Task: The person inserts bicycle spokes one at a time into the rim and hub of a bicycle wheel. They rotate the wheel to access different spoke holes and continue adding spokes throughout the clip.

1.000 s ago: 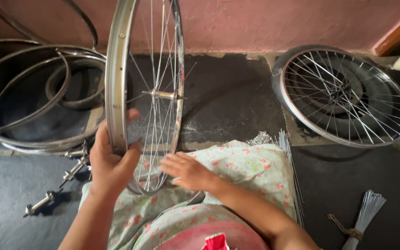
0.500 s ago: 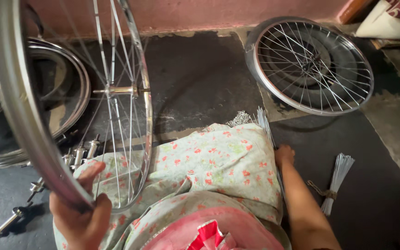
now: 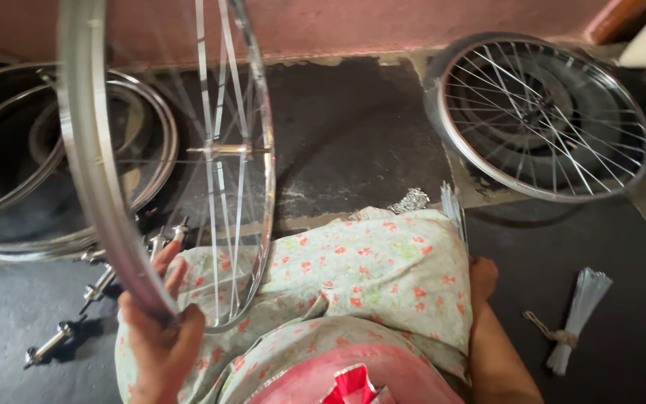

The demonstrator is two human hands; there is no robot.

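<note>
Beside the knee, right hand (image 3: pixel 481 275) now reaches spokes (image 3: pixel 454 213), grip unclear; left hand (image 3: pixel 160 329) clenches rim (image 3: pixel 87 172).

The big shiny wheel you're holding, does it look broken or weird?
The silver spoked wheel rim in the left hand has only a few spokes, with wide bare gaps. The finished spoked wheel lying on the floor is evenly filled. No bend or break shows.

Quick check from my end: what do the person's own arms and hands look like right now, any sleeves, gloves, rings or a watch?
Both are bare. The left hand shows no glove or ring, and its wrist has no watch or band. The right hand and forearm are also uncovered, with no sleeve reaching the part in view; its fingers are mostly hidden behind the floral cloth, so rings there cannot be ruled out.
</note>
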